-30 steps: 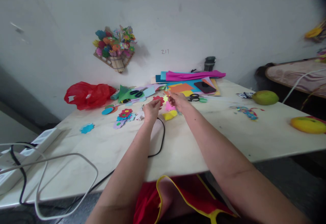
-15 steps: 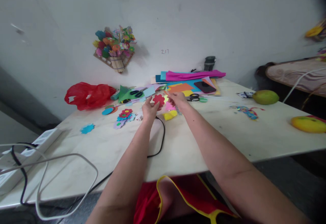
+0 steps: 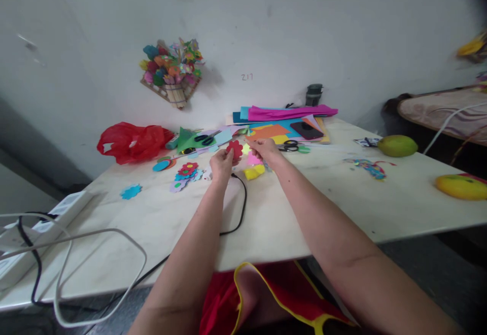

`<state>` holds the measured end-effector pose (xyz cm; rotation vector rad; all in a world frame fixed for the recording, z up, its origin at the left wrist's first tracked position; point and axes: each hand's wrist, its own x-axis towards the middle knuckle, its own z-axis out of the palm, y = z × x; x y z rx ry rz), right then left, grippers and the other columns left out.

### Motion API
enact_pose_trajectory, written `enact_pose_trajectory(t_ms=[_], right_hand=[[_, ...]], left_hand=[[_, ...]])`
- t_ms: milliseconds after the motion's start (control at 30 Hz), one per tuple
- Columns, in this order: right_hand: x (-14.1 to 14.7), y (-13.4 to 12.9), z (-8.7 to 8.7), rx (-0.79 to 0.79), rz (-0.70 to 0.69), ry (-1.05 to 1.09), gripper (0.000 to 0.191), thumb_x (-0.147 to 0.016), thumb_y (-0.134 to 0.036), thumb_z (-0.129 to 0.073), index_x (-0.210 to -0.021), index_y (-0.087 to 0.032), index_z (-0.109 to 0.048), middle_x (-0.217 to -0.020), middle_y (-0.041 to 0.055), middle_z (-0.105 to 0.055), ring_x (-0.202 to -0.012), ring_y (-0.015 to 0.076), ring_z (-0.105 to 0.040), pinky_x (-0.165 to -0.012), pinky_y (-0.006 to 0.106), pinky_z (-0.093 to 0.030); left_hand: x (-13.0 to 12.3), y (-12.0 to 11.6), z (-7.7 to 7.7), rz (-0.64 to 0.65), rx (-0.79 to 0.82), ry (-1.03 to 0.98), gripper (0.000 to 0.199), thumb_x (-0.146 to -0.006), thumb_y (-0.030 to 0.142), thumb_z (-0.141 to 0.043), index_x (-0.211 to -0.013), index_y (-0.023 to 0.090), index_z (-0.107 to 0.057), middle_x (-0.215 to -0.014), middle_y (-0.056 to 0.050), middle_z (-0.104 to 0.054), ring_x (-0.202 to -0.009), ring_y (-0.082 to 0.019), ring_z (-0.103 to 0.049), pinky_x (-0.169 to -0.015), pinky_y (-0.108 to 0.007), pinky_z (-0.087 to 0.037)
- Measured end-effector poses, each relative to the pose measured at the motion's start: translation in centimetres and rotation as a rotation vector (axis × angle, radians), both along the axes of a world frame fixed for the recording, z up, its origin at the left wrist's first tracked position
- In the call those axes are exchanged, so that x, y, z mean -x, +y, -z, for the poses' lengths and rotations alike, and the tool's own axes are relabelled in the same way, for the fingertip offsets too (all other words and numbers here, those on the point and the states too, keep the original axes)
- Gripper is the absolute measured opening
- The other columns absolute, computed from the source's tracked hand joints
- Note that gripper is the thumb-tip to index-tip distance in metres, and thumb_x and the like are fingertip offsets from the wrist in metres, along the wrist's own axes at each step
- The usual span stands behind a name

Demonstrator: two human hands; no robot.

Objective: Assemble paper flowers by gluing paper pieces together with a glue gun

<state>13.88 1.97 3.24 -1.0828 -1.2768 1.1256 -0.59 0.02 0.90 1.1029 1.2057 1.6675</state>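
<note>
My left hand point(image 3: 222, 164) pinches a red flower cutout point(image 3: 235, 151) by its near edge, holding it up above the table. To its right, my right hand point(image 3: 264, 150) is closed in a pinch; whatever sits between its fingertips is too small to make out. Beneath and between the hands lie a pink paper piece point(image 3: 254, 159) and a crumpled yellow piece point(image 3: 254, 172). Left of my left hand is a group of finished-looking flower cutouts, with a red flower point(image 3: 187, 169) on top and a lilac flower point(image 3: 177, 186) in front.
Black scissors point(image 3: 290, 145) lie right of my hands, another pair point(image 3: 205, 139) on green paper. Coloured sheets point(image 3: 270, 132) and a phone point(image 3: 306, 130) are behind. A red plastic bag point(image 3: 133, 142), a power strip point(image 3: 68, 213), a black cable point(image 3: 243, 208) and mangoes point(image 3: 397, 145) surround the work area.
My left hand has shifted slightly left with the red flower cutout, widening the gap between the hands. My right hand keeps its pinch in nearly the same place.
</note>
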Motion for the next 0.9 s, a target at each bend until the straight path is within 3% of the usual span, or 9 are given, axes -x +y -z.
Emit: enact_pose_trajectory(t_ms=[133, 367, 567, 767, 900], right_hand=[[-0.06, 0.25, 0.13, 0.02, -0.004, -0.011, 0.02, -0.078, -0.013, -0.066, -0.061, -0.013, -0.057, -0.046, -0.0034, -0.054, -0.037, 0.005, -0.044, -0.036, 0.017, -0.034], [-0.63, 0.66, 0.19, 0.056, 0.118, 0.026, 0.036, -0.084, -0.038, -0.061, -0.058, -0.015, -0.054, -0.041, -0.0042, -0.047, -0.032, 0.0043, -0.036, -0.031, 0.017, -0.025], [-0.22, 0.57, 0.39, 0.034, 0.019, -0.086, 0.02, -0.077, -0.014, -0.066, -0.059, -0.014, -0.057, -0.045, -0.0031, -0.053, -0.038, 0.0054, -0.044, -0.036, 0.017, -0.033], [-0.5, 0.66, 0.46, 0.02, 0.085, -0.159, 0.038, -0.088, -0.032, -0.054, -0.056, -0.014, -0.056, -0.042, -0.0024, -0.049, -0.033, 0.0052, -0.038, -0.034, 0.018, -0.028], [-0.37, 0.65, 0.49, 0.0, 0.079, -0.176, 0.025, -0.082, -0.019, -0.061, -0.058, -0.014, -0.057, -0.045, -0.0031, -0.051, -0.036, 0.0057, -0.042, -0.036, 0.018, -0.032]], left_hand=[[0.07, 0.15, 0.13, -0.002, -0.012, 0.001, 0.017, -0.076, 0.026, -0.066, -0.068, 0.013, -0.058, -0.059, -0.004, -0.067, -0.054, -0.017, -0.068, -0.052, -0.024, -0.053], [0.12, 0.05, 0.06, -0.003, -0.015, 0.011, 0.022, -0.073, 0.031, -0.069, -0.067, 0.013, -0.058, -0.057, -0.004, -0.066, -0.056, -0.017, -0.068, -0.053, -0.023, -0.054], [0.14, -0.11, -0.13, -0.018, -0.001, 0.014, 0.023, -0.073, 0.032, -0.07, -0.066, 0.014, -0.056, -0.058, -0.004, -0.066, -0.063, -0.02, -0.07, -0.059, -0.026, -0.056], [0.09, -0.34, -0.38, -0.02, 0.007, 0.007, 0.019, -0.075, 0.027, -0.067, -0.066, 0.014, -0.057, -0.058, -0.003, -0.066, -0.06, -0.019, -0.07, -0.058, -0.026, -0.056], [0.11, -0.45, -0.46, -0.021, 0.013, 0.004, 0.02, -0.074, 0.027, -0.068, -0.066, 0.014, -0.057, -0.057, -0.003, -0.066, -0.062, -0.019, -0.07, -0.058, -0.025, -0.056]])
